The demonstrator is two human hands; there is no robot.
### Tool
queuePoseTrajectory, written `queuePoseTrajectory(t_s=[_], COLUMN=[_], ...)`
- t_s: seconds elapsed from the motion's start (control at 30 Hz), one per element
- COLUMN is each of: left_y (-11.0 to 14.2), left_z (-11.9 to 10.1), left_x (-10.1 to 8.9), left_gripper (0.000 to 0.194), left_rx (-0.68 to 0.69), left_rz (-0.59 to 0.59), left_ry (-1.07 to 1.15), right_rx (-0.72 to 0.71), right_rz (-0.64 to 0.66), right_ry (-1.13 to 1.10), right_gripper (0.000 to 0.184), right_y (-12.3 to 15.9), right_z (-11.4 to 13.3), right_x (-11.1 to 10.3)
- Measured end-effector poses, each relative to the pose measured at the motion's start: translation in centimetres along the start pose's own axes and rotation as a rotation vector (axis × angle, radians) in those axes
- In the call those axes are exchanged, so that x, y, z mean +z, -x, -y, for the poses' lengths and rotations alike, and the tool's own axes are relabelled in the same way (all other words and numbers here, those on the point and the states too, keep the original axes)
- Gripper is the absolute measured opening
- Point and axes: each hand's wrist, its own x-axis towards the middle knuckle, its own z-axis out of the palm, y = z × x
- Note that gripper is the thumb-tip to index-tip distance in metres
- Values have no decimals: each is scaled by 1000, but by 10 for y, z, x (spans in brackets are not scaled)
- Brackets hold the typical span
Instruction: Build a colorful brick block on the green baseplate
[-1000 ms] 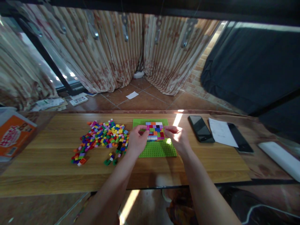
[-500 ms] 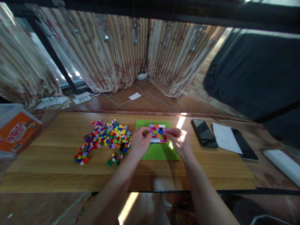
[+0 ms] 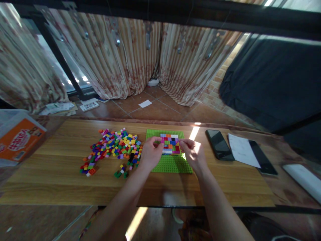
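A block of toy bricks [image 3: 170, 144] in many colours sits on a green studded baseplate [image 3: 173, 165] in front of me. My left hand [image 3: 151, 152] is at the left side of this brick block, thumb and forefinger curled in and touching its edge. At the opposite side is my right hand [image 3: 193, 152], its thumb and forefinger pinched together by the right edge. Whatever lies between those right fingertips is too small to make out. To the left of the baseplate spreads a pile of loose toy bricks [image 3: 117, 145].
The wooden table [image 3: 57, 160] bears a black phone [image 3: 219, 144], a white sheet of paper [image 3: 242, 150] and a dark tablet-like device [image 3: 263, 159] at right. A plastic tub with an orange label [image 3: 22, 139] stands at the left end. Striped curtains [image 3: 130, 63] hang beyond.
The right fingertips have drawn slightly right, off the brick block's top to its edge. My left hand stays at its side. The whole view has shifted a little.
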Motion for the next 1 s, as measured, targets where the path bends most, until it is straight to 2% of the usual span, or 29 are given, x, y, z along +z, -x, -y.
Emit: queuePoseTrajectory(t_s=[0.37,0.7,1.0], left_y=[0,3,4], left_z=[-5,-11,-12], left_x=[1,0,1], left_gripper=[12,16,20], left_rx=[-20,-29,-35], left_rz=[-4,21,34], left_ry=[-54,-73,-61], right_rx=[25,113,170], right_rz=[-97,-164,-202], right_ry=[-9,-256,-238], right_gripper=[35,32,32], right_y=[2,1,0], right_z=[-1,-1,3], right_x=[9,19,20])
